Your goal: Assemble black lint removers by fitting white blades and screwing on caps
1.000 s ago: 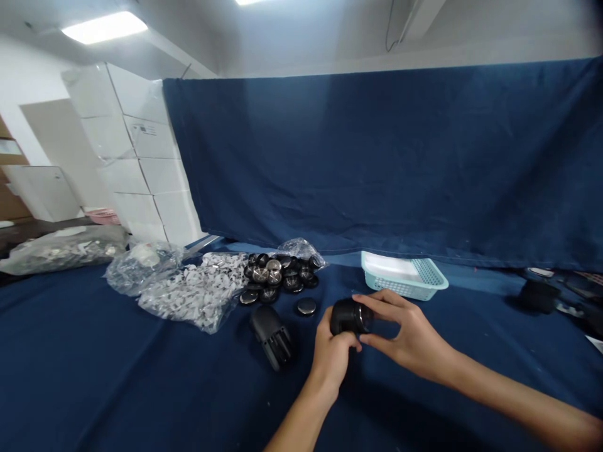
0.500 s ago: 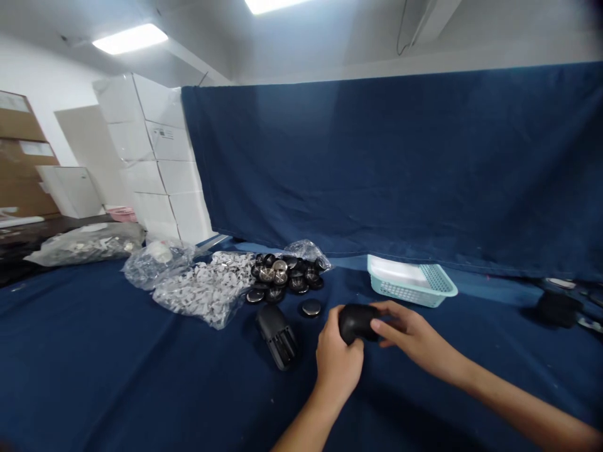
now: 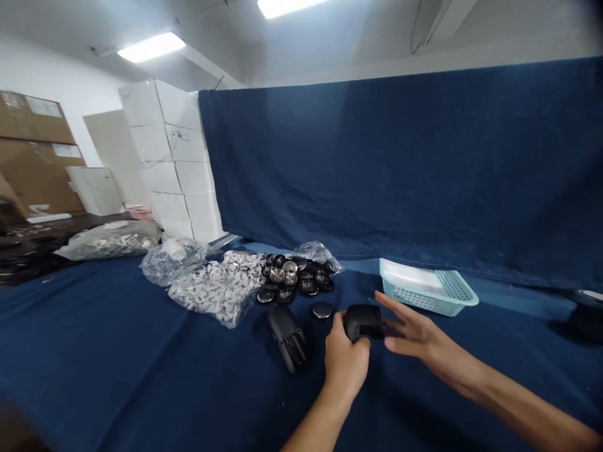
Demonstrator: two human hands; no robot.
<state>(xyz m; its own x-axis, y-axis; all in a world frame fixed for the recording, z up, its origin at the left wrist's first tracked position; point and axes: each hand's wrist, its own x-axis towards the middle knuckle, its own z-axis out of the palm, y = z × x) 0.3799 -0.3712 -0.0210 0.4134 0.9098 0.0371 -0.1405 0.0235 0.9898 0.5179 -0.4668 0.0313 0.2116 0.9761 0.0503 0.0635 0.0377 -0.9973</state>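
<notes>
My left hand point(image 3: 346, 361) is closed around a black rounded plastic housing point(image 3: 362, 321), held a little above the blue cloth. My right hand point(image 3: 417, 336) is just to the right of it, fingers spread; whether a fingertip still touches the housing is hard to tell. On the cloth, left of my left hand, lies another black housing point(image 3: 288, 339) with an open slotted hollow in its near end. A round black cap with a shiny face point(image 3: 322, 310) rests between that piece and the pile of similar round caps point(image 3: 299, 276).
A clear bag of small grey-white parts point(image 3: 217, 285) lies left of the caps. A light-blue basket point(image 3: 424, 301) with something white inside stands at the back right. Behind hangs a blue curtain point(image 3: 377, 163); white boxes point(image 3: 174, 163) are stacked at the left.
My right hand's fingers have spread and drawn back to the right from the black housing. My left hand keeps its hold. The whole view has shifted slightly, with things appearing further right.
</notes>
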